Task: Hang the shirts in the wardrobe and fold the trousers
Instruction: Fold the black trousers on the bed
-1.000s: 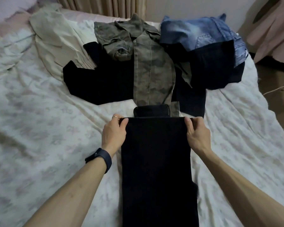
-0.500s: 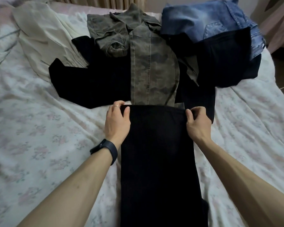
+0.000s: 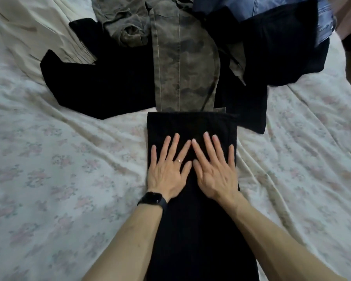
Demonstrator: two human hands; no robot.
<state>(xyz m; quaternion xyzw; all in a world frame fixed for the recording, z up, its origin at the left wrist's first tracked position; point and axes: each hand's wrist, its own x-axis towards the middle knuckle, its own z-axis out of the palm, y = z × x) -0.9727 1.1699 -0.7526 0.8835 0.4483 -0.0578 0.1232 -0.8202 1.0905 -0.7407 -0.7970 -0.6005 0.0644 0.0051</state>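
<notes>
Flat on the trousers [image 3: 190,230] with both palms: left hand [image 3: 166,173] and right hand [image 3: 216,175] side by side, fingers straight and a little spread, nothing pinched. Trousers lying lengthwise on the bed [image 3: 59,179], about in the middle, the far doubled edge just touching the camo garment [image 3: 186,63], the rest running toward the person and off the lower border.

Probably soft, rather thick, not slippery; medium in weight by the look, and not fragile. Likely to take a crease under pressure, but also to sag and open again if lifted by one corner only. Better to take hold at the two far corners of the doubled edge, or at both long sides together, pinching all layers at once. On a soft mattress, not easy to get a sharp fold; better to press slowly from the middle out to the sides.

Hard to read: black on black, so no seams, no pockets, no count of layers. Cannot tell which end, waist or hems, at the far edge. Near end cut off by the lower border and partly hidden under the forearms. Behind, a pile with more black cloth [image 3: 101,82], a denim piece [image 3: 231,7] and a cream piece [image 3: 28,23], all cut off at the top; shirt or trousers, impossible to say for each. No wardrobe and no hanger in view.
</notes>
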